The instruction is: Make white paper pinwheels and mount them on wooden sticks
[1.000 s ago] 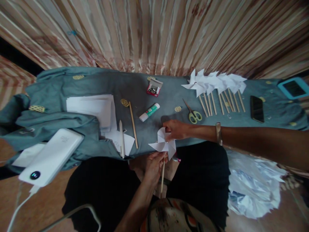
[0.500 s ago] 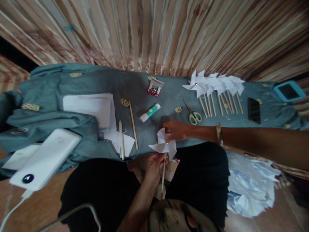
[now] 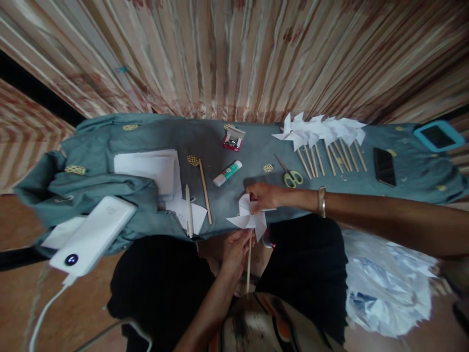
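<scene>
Your left hand [image 3: 234, 247] clamped on stick [image 3: 248, 269] under pinwheel [image 3: 246, 221], likely bracing it; your right hand [image 3: 266, 195] clasps pinwheel near centre (fingertips partly hidden). Pinwheel at counter's [image 3: 252, 159] near edge, probably for reach.

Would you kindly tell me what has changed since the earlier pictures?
Nothing has visibly been moved, taken up or let go; only the view has shifted. The left hand still holds the pinwheel by its stick, the right hand still touches its paper, and the scissors lie as before.
</scene>
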{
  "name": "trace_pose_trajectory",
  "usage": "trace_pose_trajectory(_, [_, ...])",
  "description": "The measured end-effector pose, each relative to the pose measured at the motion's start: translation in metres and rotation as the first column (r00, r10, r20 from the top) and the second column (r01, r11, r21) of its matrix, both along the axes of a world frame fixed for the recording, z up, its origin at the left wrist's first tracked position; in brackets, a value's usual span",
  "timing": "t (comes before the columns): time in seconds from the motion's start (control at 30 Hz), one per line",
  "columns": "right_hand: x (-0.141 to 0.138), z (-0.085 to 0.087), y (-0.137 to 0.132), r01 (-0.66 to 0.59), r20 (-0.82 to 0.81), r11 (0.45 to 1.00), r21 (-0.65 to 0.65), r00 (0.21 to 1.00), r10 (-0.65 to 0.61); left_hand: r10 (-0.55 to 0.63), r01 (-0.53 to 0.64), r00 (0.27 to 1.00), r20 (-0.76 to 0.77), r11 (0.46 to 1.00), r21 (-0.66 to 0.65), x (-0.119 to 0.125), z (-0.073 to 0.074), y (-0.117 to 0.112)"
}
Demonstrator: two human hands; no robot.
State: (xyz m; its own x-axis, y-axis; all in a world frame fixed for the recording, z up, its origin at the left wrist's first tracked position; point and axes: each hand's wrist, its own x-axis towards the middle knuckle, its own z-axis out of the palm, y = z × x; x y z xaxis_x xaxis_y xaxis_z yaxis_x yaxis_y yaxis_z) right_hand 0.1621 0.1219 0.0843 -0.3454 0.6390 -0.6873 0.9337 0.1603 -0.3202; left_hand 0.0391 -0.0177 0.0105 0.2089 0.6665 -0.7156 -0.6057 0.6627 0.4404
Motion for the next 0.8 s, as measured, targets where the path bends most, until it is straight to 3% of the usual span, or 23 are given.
trace_pose_trajectory(0.3, [0.002, 0.001, -0.003, -0.022, -0.011, 0.999, 0.039, 1.000, 0.022, -0.131, 0.137, 0.986, -0.105, 0.989, 0.055, -0.012, 0.004, -0.033])
trace_pose_trajectory(0.53, [0.000, 0.002, -0.007, -0.014, 0.005, 0.998, 0.067, 1.000, 0.014, -0.083, 0.102, 0.986, -0.146, 0.987, 0.126, -0.009, 0.007, -0.034])
trace_pose_trajectory(0.8, [0.019, 0.004, -0.015, 0.040, -0.041, 0.993, 0.112, 0.999, -0.036, -0.092, 0.114, 0.983, -0.160, 0.985, 0.131, 0.004, 0.005, -0.032])
